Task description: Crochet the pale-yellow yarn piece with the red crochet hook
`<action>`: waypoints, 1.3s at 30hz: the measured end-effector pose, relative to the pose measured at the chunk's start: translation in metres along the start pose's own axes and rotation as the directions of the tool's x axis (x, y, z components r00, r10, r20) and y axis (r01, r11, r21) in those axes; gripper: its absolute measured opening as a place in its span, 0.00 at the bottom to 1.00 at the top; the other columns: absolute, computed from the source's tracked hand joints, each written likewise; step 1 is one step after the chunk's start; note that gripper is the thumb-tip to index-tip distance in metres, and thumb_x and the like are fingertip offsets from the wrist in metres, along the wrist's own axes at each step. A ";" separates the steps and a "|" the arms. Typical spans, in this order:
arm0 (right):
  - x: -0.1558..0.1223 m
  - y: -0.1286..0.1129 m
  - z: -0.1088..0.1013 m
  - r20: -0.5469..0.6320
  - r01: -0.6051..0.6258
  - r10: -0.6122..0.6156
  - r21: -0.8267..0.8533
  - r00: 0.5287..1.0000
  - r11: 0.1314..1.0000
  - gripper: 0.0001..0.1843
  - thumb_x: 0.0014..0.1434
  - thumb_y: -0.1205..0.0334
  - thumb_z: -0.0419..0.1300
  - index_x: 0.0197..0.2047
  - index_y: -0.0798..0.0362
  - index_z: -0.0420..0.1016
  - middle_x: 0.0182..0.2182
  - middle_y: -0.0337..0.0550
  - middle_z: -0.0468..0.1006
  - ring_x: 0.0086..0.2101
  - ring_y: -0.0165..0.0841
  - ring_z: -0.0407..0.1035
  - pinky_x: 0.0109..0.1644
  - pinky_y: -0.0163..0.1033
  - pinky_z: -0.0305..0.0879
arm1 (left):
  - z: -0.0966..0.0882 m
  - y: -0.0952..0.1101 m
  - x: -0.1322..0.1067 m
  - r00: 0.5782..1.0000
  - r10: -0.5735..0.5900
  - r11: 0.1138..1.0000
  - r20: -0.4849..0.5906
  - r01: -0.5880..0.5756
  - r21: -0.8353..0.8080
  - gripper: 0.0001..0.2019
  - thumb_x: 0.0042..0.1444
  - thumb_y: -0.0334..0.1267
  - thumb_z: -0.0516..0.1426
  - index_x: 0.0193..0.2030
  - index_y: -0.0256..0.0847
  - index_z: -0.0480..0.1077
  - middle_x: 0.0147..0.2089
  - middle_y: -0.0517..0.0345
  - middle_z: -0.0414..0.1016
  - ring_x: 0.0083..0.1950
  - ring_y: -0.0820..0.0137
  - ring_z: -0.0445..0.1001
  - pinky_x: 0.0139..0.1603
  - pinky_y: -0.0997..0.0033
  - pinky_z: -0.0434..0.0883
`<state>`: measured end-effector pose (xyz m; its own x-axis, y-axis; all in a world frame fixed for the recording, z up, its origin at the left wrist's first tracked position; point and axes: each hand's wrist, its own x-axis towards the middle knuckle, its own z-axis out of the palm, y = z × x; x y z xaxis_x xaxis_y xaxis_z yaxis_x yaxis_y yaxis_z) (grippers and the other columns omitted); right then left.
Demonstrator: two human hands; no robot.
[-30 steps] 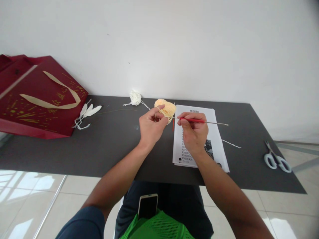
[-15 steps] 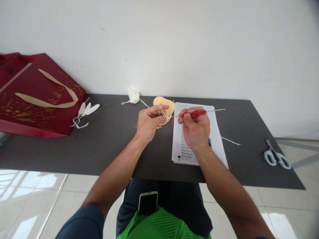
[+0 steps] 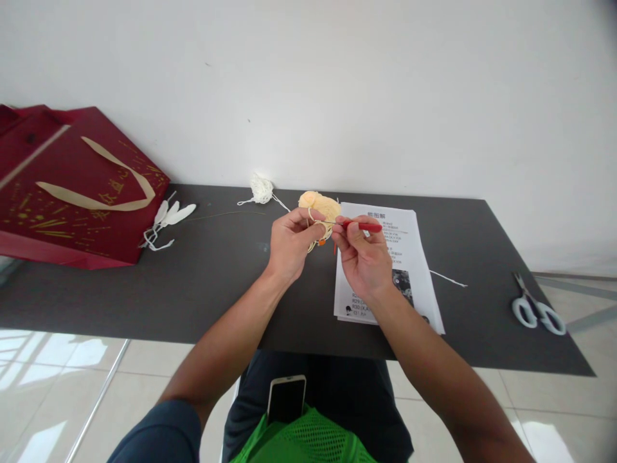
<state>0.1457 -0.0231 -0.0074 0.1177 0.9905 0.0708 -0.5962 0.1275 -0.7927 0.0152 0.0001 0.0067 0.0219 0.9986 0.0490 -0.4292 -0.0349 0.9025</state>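
Note:
My right hand [image 3: 365, 257] is closed round the red handle of a crochet hook [image 3: 364, 226]. The hook's thin metal shaft points left, its end at the fingers of my left hand [image 3: 292, 247]. Pale yellow yarn [image 3: 310, 213] loops over my left index finger, and the thumb and finger pinch it near the hook. Just behind the left fingertips lies a pale yellow yarn ball [image 3: 322, 203]. A small orange piece [image 3: 321, 242] shows under the strands between the hands. The fingers partly hide the stitches.
Printed sheets [image 3: 409, 257] lie under my right hand. Scissors [image 3: 537, 308] rest at the right end of the dark table [image 3: 486, 321]. White yarn [image 3: 261, 188] sits at the back. Leaf-shaped white pieces [image 3: 173, 215] lie beside a red bag [image 3: 91, 193]. A phone [image 3: 286, 399] is on my lap.
My right hand has moved left with the crochet hook, closer to my left hand. More of the printed sheet shows. The view has shifted slightly.

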 end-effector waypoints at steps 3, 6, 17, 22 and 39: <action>-0.001 0.002 0.003 -0.026 -0.004 0.005 0.007 1.000 1.000 0.09 0.58 0.57 0.71 0.39 0.45 0.76 0.40 0.32 0.86 0.36 0.26 0.81 0.44 0.35 0.83 | 0.001 0.000 0.000 0.997 0.061 0.998 -0.043 -0.060 0.036 0.09 0.45 0.30 0.67 0.35 0.40 0.77 0.29 0.63 0.75 0.28 0.78 0.70 0.32 0.75 0.67; -0.001 0.003 0.005 -0.038 0.009 -0.009 0.001 0.999 1.000 0.09 0.57 0.57 0.72 0.38 0.46 0.78 0.39 0.34 0.85 0.34 0.26 0.79 0.40 0.34 0.81 | 0.003 0.001 0.000 0.994 0.093 0.993 -0.053 -0.089 0.074 0.16 0.44 0.28 0.67 0.42 0.41 0.78 0.32 0.62 0.77 0.31 0.77 0.72 0.33 0.75 0.69; 0.001 0.007 0.004 -0.072 0.054 -0.058 -0.057 0.996 0.997 0.08 0.53 0.59 0.74 0.37 0.47 0.82 0.32 0.34 0.81 0.30 0.25 0.71 0.37 0.33 0.73 | 0.002 0.000 0.000 0.994 0.095 0.994 -0.053 -0.092 0.055 0.16 0.46 0.30 0.68 0.44 0.42 0.81 0.34 0.61 0.79 0.33 0.76 0.75 0.37 0.74 0.71; -0.003 0.005 0.003 -0.084 0.138 -0.156 -0.186 0.984 0.973 0.07 0.55 0.59 0.72 0.38 0.47 0.82 0.31 0.35 0.82 0.29 0.27 0.73 0.37 0.37 0.75 | 0.003 0.000 0.001 0.996 0.073 0.997 -0.047 -0.071 0.036 0.21 0.45 0.31 0.70 0.49 0.43 0.80 0.34 0.61 0.80 0.34 0.75 0.76 0.41 0.71 0.72; -0.010 0.007 -0.001 0.034 0.322 -0.332 -0.358 0.943 0.876 0.09 0.58 0.61 0.70 0.43 0.41 0.85 0.44 0.39 0.86 0.35 0.33 0.79 0.37 0.43 0.79 | 0.001 0.006 0.004 0.971 -0.227 0.928 0.069 0.238 -0.287 0.21 0.44 0.32 0.71 0.48 0.41 0.79 0.32 0.61 0.78 0.33 0.75 0.75 0.42 0.71 0.72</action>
<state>0.1417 -0.0321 -0.0141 0.2820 0.8929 0.3509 -0.1999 0.4124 -0.8888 0.0136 0.0038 0.0125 0.1815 0.9751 -0.1278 -0.6525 0.2166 0.7261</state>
